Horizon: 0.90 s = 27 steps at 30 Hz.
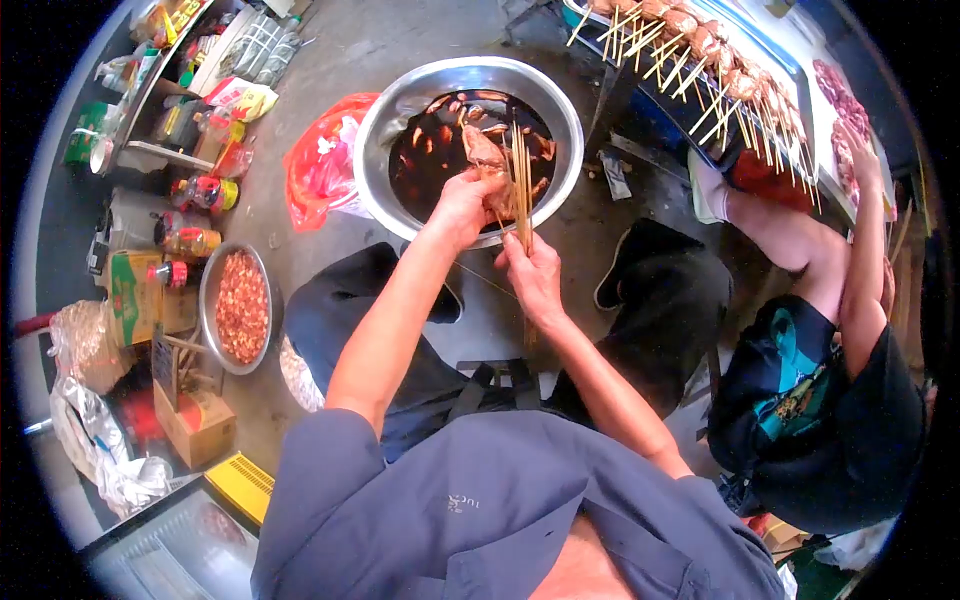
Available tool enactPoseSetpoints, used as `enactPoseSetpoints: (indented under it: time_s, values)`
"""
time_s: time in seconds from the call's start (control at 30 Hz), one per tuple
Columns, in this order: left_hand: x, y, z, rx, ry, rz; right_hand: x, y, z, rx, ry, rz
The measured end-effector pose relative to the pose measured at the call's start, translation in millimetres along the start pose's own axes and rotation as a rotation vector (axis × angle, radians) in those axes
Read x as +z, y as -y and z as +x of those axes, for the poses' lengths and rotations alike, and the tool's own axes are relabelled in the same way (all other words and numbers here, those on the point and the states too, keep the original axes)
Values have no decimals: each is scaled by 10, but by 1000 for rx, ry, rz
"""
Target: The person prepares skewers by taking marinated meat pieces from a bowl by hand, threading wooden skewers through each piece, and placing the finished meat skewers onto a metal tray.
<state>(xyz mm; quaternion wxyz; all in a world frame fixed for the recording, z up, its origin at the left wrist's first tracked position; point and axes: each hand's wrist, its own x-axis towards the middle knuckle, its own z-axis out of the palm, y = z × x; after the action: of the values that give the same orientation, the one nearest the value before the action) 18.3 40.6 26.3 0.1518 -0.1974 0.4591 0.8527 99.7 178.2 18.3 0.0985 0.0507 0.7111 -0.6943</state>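
My left hand [466, 205] grips a piece of brown meat [483, 150] over the near rim of a large metal basin [368, 150]. Dark liquid [415, 165] with floating pieces fills the basin's bottom. Just right of it, my right hand [533, 272] is closed around a bundle of thin wooden skewers [521, 185], which stand nearly upright in view. The two hands are close together. Whether a skewer passes through the meat is hard to make out.
A red plastic bag [318, 165] lies left of the basin. Farther left are a bowl of reddish pieces [242, 308] and bottles [190, 240]. Skewered meat [735, 80] lies on a tray at upper right. A co-worker's hand [862, 160] touches raw meat beyond it.
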Motion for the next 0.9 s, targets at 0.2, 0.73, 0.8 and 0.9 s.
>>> enactPoseSetpoints:
  time_s: [0.2,0.73,0.8,0.9]
  values:
    - [-186,-324,32,184,58,-97,-129,-9,-150,198,161,102]
    - [-230,-410,36,266,-109,84,-219,-53,-193,177,140,-21]
    - [-211,-413,10,254,-127,117,-208,-44,-191,169,121,6]
    - [-146,-381,-29,180,-56,104,-211,-29,-189,151,144,27]
